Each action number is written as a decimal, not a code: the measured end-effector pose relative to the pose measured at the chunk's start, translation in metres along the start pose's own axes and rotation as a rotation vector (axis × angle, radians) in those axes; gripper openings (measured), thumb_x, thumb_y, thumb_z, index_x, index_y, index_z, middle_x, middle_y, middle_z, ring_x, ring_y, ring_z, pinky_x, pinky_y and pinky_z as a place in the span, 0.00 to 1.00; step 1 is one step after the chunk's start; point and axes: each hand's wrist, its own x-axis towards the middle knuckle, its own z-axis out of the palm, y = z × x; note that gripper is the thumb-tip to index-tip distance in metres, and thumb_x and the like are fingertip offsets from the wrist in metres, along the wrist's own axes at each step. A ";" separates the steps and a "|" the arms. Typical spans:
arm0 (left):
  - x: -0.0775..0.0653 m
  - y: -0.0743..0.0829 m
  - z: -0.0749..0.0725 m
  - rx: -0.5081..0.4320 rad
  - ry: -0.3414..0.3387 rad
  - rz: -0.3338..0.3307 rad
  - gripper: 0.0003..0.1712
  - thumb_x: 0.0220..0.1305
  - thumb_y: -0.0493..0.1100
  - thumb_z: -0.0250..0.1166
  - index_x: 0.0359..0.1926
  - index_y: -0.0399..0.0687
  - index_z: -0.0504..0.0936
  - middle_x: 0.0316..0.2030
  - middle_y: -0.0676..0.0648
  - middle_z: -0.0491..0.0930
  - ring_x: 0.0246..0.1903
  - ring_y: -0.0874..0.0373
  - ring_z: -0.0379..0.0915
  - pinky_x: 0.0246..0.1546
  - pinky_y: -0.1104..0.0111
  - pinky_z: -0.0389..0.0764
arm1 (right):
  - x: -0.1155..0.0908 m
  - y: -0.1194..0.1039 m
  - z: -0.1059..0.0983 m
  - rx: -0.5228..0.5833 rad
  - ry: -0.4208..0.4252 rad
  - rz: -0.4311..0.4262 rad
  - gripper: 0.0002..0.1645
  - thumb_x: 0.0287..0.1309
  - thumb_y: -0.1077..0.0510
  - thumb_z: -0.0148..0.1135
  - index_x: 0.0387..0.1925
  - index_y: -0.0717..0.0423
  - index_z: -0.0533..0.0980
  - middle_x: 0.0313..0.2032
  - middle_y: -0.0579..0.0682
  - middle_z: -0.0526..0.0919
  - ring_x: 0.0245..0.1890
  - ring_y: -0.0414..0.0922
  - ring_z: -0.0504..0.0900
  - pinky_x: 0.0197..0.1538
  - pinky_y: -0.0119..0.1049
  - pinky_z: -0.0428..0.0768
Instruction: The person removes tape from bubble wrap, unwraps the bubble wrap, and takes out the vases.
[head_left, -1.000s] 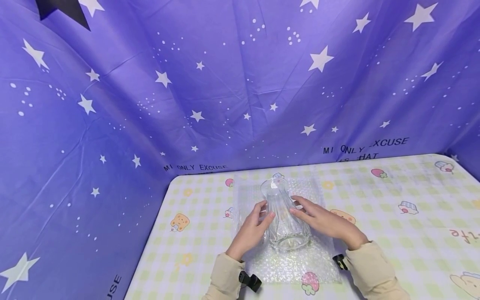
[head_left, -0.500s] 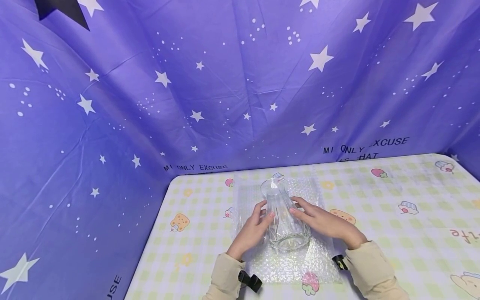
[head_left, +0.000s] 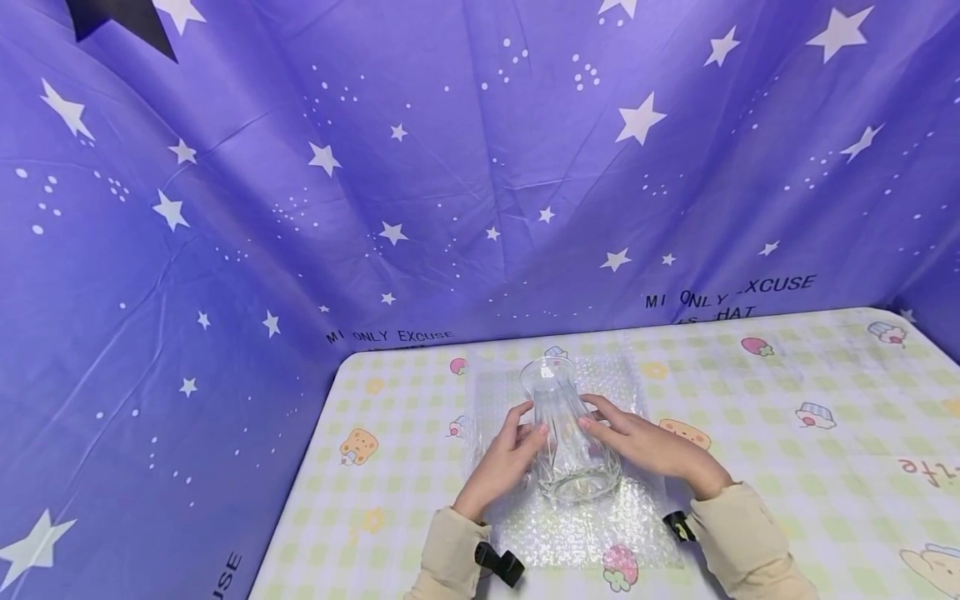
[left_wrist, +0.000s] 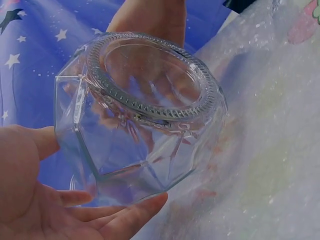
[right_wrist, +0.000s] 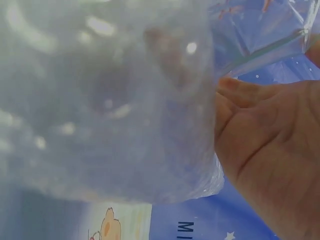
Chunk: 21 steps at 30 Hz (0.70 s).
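Observation:
A clear glass vase (head_left: 567, 446) lies over the bubble wrap (head_left: 558, 542), its round mouth pointing away and its base towards me. My left hand (head_left: 501, 460) holds its left side, thumb on top. From the right, my right hand (head_left: 651, 443) grips the same vase, thumb also on the upper side. The left wrist view shows the vase's faceted body and the ribbed ring of its base (left_wrist: 150, 107), with my left fingers (left_wrist: 130, 217) bent beneath it. In the right wrist view the bubble wrap (right_wrist: 100, 125) fills much of the picture and hides part of the hand.
A table (head_left: 420, 483) with a green-checked, cartoon-printed cloth carries everything. Behind it and to the left hangs a purple curtain (head_left: 450, 167) with white stars. Black straps (head_left: 500, 565) sit at both sleeve cuffs.

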 end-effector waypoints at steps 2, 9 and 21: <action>0.000 0.001 0.000 -0.004 0.004 0.003 0.34 0.76 0.56 0.51 0.75 0.47 0.56 0.62 0.36 0.75 0.59 0.44 0.76 0.57 0.53 0.79 | 0.000 0.000 0.000 0.003 0.002 -0.011 0.39 0.76 0.37 0.39 0.77 0.53 0.51 0.64 0.65 0.72 0.58 0.59 0.78 0.63 0.64 0.71; -0.002 0.005 -0.001 -0.012 0.010 0.025 0.35 0.76 0.54 0.53 0.75 0.44 0.57 0.61 0.34 0.75 0.58 0.43 0.77 0.57 0.53 0.79 | -0.004 -0.004 -0.003 0.012 0.013 -0.046 0.38 0.76 0.38 0.41 0.76 0.54 0.53 0.64 0.66 0.71 0.58 0.59 0.78 0.61 0.63 0.73; -0.009 0.020 -0.004 -0.088 0.040 0.048 0.38 0.72 0.55 0.59 0.76 0.53 0.55 0.67 0.33 0.66 0.63 0.43 0.71 0.62 0.54 0.76 | -0.010 -0.016 -0.009 0.080 0.009 -0.103 0.37 0.75 0.41 0.45 0.77 0.49 0.50 0.58 0.60 0.78 0.53 0.51 0.81 0.55 0.52 0.79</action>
